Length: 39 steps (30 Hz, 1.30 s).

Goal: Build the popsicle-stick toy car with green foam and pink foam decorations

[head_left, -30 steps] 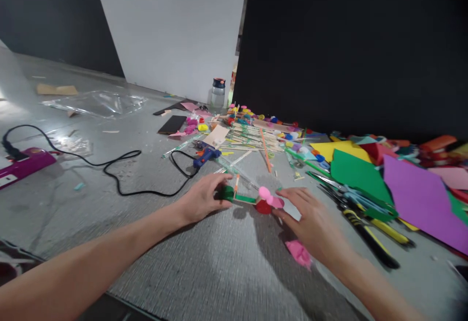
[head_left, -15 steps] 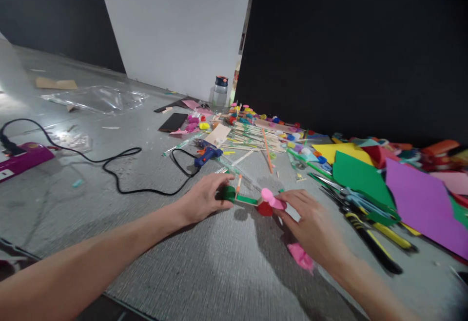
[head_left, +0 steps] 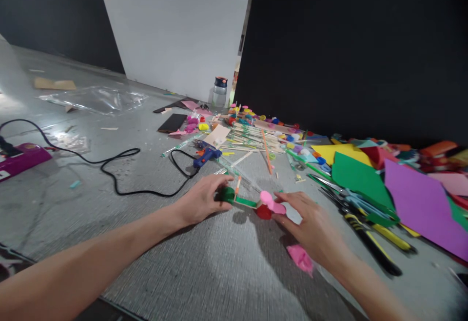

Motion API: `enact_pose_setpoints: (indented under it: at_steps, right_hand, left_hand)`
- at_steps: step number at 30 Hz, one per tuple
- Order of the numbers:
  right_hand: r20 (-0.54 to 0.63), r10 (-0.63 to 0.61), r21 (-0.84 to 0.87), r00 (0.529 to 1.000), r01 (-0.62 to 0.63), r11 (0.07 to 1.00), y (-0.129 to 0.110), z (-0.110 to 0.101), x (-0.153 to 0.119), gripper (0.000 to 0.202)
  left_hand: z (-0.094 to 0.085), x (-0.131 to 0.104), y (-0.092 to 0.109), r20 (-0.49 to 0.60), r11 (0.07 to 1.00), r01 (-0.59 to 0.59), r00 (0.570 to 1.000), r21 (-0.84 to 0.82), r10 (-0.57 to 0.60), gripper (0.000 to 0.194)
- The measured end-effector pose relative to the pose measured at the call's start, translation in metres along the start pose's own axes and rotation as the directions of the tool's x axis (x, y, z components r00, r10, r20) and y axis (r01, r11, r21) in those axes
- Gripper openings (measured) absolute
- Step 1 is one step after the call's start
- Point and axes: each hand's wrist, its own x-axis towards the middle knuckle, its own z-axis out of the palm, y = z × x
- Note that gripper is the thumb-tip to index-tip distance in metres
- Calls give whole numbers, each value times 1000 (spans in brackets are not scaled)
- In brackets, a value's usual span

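Note:
A small craft model [head_left: 245,203] is between my hands, just above the grey surface. It has a green strip along a thin stick body, an orange-and-white upright piece, a green round cap [head_left: 227,194] at the left and a red round cap [head_left: 263,211] at the right. Two pink rounded pieces [head_left: 266,197] stick out at the red end. My left hand [head_left: 204,199] is curled around the green cap, thumb below it. By the red end, my right hand [head_left: 307,221] has thumb and forefinger spread around the pink pieces, the thumb tip close to the red cap.
A crumpled pink piece [head_left: 300,259] lies below my right hand. Scissors [head_left: 341,193], yellow-and-black handled tools [head_left: 371,245] and coloured sheets [head_left: 420,199] lie right. Ahead are a blue glue gun [head_left: 206,156] with black cord, sticks [head_left: 252,135] and a bottle [head_left: 220,91].
My right thumb and forefinger have spread apart from the pink piece, leaving a visible gap. The model has shifted very slightly; my left hand keeps its hold on the green cap.

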Motion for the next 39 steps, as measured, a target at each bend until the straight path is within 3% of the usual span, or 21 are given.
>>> enact_pose_setpoints:
  at_steps: [5,15,27,39]
  right_hand:
    - [36,79,58,996,-81,995,-1,3,0,15]
    - [92,138,119,986,-149,982,-2,2,2,16]
    - [95,75,153,993,-89,984,-6,-6,4,16]
    - [64,-42,176,997,30,984,-4,-4,7,8]
  left_hand:
    - [1,1,-2,-10,1000,-7,1000,1,7,63]
    - [-2,1,2,-8,999,-12,1000,32,13,62]
    - [-2,0,2,2,999,2,1000,34,-2,62]
    - [-2,-1,-2,-7,998,-56,998,37,56,56]
